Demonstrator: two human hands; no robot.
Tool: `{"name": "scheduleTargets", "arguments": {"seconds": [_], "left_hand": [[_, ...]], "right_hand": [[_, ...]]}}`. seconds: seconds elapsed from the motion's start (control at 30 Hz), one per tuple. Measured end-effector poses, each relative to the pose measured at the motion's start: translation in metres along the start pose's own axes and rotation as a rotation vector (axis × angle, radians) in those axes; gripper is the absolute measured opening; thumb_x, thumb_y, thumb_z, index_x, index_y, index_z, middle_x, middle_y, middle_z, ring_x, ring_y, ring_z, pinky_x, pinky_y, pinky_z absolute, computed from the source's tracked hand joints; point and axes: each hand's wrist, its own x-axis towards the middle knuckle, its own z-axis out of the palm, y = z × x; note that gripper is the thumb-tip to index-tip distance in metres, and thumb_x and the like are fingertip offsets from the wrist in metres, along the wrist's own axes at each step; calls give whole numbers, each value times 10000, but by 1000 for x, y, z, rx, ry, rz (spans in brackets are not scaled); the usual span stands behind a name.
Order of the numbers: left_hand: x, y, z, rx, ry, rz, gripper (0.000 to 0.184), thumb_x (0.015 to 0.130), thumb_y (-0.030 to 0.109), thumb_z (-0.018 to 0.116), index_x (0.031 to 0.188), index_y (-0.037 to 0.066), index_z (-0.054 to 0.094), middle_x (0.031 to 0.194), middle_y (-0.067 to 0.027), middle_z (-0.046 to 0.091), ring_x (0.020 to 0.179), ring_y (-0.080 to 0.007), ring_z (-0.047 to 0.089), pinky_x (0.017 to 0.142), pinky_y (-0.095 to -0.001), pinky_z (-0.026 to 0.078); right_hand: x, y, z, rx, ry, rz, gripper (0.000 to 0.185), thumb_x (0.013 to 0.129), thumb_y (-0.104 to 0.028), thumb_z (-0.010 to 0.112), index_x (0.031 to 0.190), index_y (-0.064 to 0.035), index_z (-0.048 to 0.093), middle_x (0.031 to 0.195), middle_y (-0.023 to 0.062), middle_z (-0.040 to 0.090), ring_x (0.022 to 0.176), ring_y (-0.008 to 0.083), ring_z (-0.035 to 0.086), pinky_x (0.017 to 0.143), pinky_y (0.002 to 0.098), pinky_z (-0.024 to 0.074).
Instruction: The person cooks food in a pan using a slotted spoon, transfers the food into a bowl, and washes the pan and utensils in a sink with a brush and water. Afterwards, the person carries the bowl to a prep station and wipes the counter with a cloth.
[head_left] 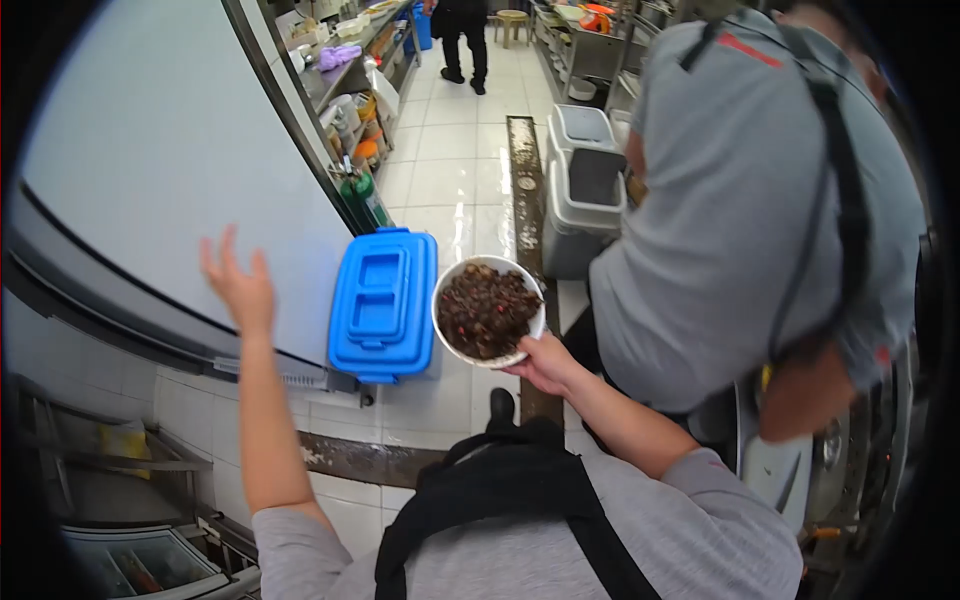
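A white bowl [449, 342] is full of dark brown, chunky food [487, 308] with a few red bits in it. My right hand [543, 364] grips the bowl by its lower right rim, holding it in front of me above the floor. My left hand [242, 285] is raised at the left with its fingers spread and nothing in it. Behind that hand stands a large pale, smooth panel [150, 150] with a dark frame, like a fridge door. Whether the fingers touch the panel I cannot tell.
A blue lidded bin [345, 340] stands left of the bowl. Grey-and-white bins [580, 225] line the right side. A co-worker in a grey shirt [720, 220] bends close at my right. Another person [465, 40] stands farther down the tiled aisle. A dark drain channel [525, 190] crosses the floor.
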Motion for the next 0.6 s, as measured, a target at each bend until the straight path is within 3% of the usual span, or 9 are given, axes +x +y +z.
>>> {"name": "scheduleTargets", "arguments": {"seconds": [0.1, 0.17, 0.23, 0.3, 0.4, 0.47, 0.53, 0.6], "left_hand": [[87, -54, -11, 535, 99, 95, 543, 835, 182, 586, 1336, 164, 379, 1446, -184, 182, 1330, -378, 191, 1060, -472, 226], [106, -90, -2, 893, 8, -62, 612, 855, 265, 564, 1397, 217, 282, 1494, -104, 121, 1353, -353, 159, 1058, -494, 221], [102, -102, 6, 969, 54, -15, 652, 874, 367, 524, 1429, 289, 191, 1515, -32, 69, 1370, -308, 139, 1058, -498, 217], [104, -101, 14, 1011, 112, -15, 653, 875, 401, 510, 1430, 315, 175, 1517, -24, 63, 1372, -292, 139, 1056, -498, 219], [108, -109, 20, 1097, 164, -36, 639, 876, 490, 471, 1425, 351, 175, 1519, -21, 53, 1378, -269, 130, 1056, -504, 200], [109, -111, 26, 1165, 272, 22, 638, 864, 546, 456, 1419, 354, 207, 1517, -28, 73, 1379, -265, 130, 1054, -520, 175], [109, -117, 30, 1225, 331, 49, 647, 850, 595, 443, 1412, 346, 244, 1512, -35, 112, 1381, -265, 122, 1052, -526, 156], [103, -123, 25, 1287, 354, 36, 676, 833, 626, 444, 1408, 314, 274, 1506, -42, 144, 1358, -283, 182, 1042, -514, 187]], "right_hand": [[115, -28, 22, -23, -8, -48, 497, 845, 31, 319, 1321, -108, 291, 1207, 137, 506, 1019, 294, 585, 856, 430, 517], [186, -47, 33, 10, -23, -72, 464, 874, 26, 288, 1316, -112, 269, 1207, 146, 497, 1009, 304, 588, 824, 430, 542], [241, -69, 41, 23, -2, -40, 454, 880, 24, 275, 1313, -112, 266, 1214, 160, 486, 1008, 313, 587, 821, 435, 546], [279, -98, 43, 1, 32, 0, 445, 886, 21, 262, 1311, -113, 263, 1220, 174, 475, 1007, 323, 586, 818, 439, 551], [323, -133, 44, 55, 180, 36, 431, 865, 35, 263, 1296, 34, 271, 1215, 241, 460, 1057, 375, 547, 878, 455, 524], [356, -150, 30, 95, 183, 27, 443, 846, 49, 273, 1289, 59, 273, 1227, 250, 447, 1066, 379, 539, 881, 465, 520], [393, -169, 6, 130, 251, 47, 449, 869, 38, 270, 1316, -5, 275, 1267, 222, 428, 1079, 377, 530, 882, 487, 512], [428, -184, -39, 148, 172, 10, 472, 869, 42, 274, 1335, -35, 264, 1290, 196, 419, 1110, 377, 509, 916, 503, 479]]}}
